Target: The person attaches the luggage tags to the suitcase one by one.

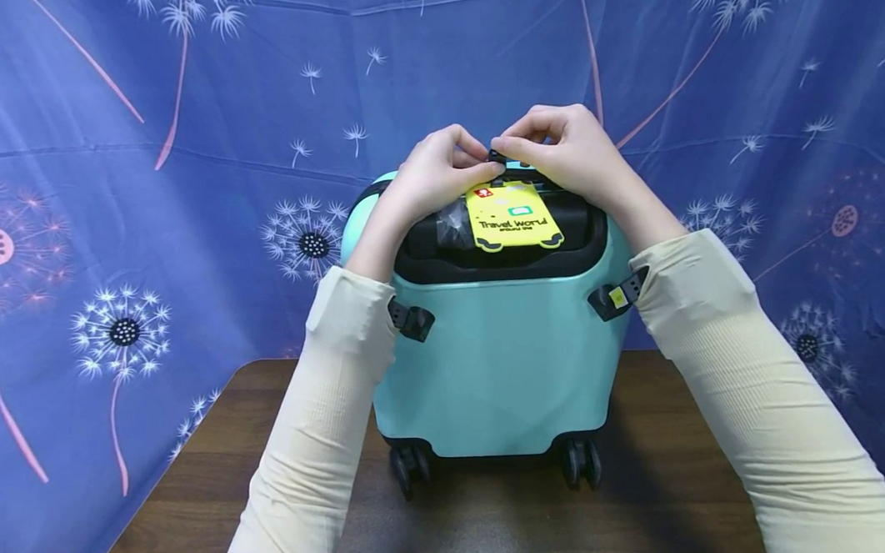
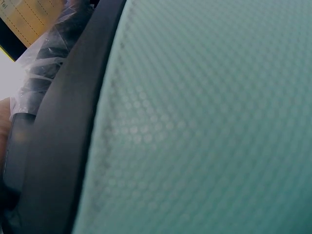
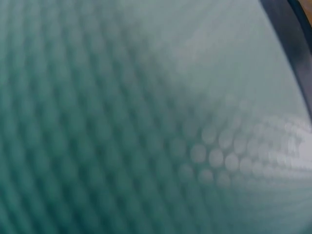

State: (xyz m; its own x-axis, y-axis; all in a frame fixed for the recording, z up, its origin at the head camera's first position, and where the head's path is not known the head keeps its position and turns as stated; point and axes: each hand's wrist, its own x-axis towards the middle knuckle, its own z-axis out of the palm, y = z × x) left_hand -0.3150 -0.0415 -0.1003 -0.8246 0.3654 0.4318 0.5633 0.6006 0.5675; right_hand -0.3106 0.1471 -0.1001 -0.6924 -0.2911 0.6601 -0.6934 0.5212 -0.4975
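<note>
A turquoise suitcase stands upright on its black wheels. A yellow luggage tag printed "Travel World" hangs over its black top panel by a short black strap. My left hand pinches the strap near the tag from the left. From the right, my right hand pinches the strap's upper end, fingertips close to the left ones. In the left wrist view the tag's lined back shows beside the plastic-wrapped handle. The right wrist view holds mostly the suitcase's dotted turquoise shell.
The suitcase stands on a dark brown wooden table. Behind it hangs a blue cloth with dandelion prints. Black straps with small cameras sit at both cream sleeve cuffs, close in front of the shell.
</note>
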